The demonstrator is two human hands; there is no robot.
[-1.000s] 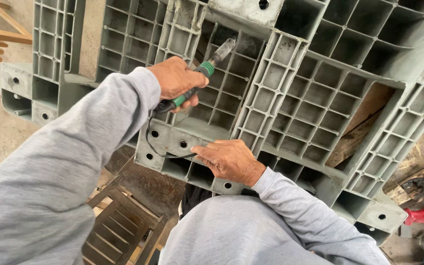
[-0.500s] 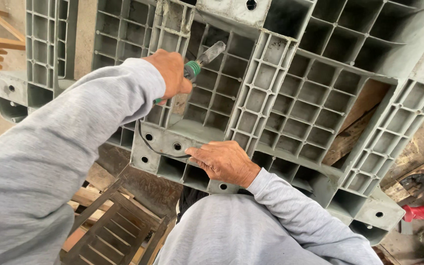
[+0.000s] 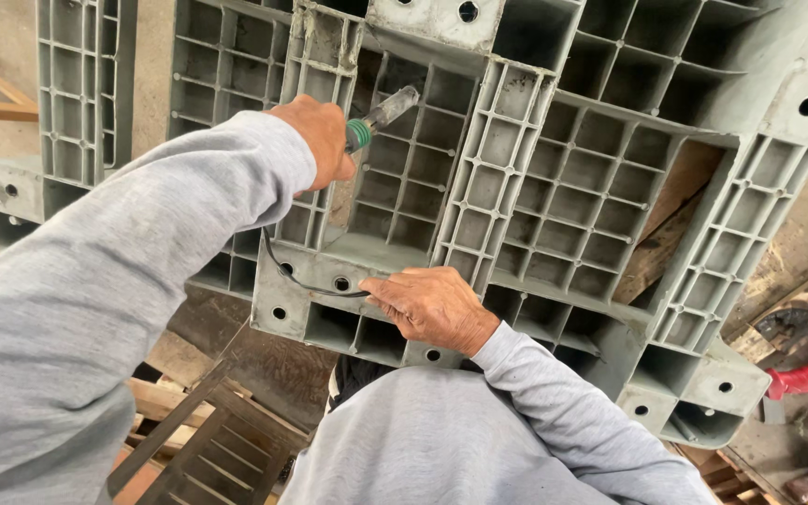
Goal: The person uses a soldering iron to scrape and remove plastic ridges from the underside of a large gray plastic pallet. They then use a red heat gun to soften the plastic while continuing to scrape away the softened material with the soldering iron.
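Now the left hand [image 3: 315,140] grips a green-collared tool [image 3: 376,120], lifted higher against the grey pallet [image 3: 554,178] than a second ago, its tip angled into an upper rib cell. Right hand [image 3: 432,307] lies flat, fingers spread, on the pallet's lower edge, unmoved. A black cord [image 3: 301,281] loops below the left hand. Tool tip blurred; its handle hidden in the fist. Wooden slats [image 3: 208,449] beneath, partly cut off.
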